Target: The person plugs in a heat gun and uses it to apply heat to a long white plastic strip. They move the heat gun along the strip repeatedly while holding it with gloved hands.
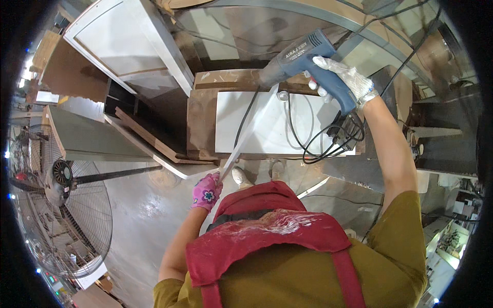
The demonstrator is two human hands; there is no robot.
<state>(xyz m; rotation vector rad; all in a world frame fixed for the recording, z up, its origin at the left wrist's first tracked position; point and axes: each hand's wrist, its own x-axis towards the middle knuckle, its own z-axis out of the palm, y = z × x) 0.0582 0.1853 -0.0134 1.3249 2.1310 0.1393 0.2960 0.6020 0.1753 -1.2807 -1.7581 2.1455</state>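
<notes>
In my right hand [345, 78], which wears a white knit glove, is the handle of a blue heat gun [300, 54]. Its dark nozzle points down to the left, close to the upper end of a long, narrow white strip [250, 132]. The strip slants across a white board [277, 136] lying on brown boards. At its lower end, my left hand [207, 191], in a pink flowered glove, is closed around it. A looped black cable with a dark plug-like block [346, 131] rests at the board's right side, below the heat gun.
A large caged fan [60, 177] stands at the left. White panels [120, 43] lean at the upper left, beside brown boards [201, 123] under the white board. Dark cables [405, 59] hang at the upper right. A grey metal frame [303, 14] runs along the far side.
</notes>
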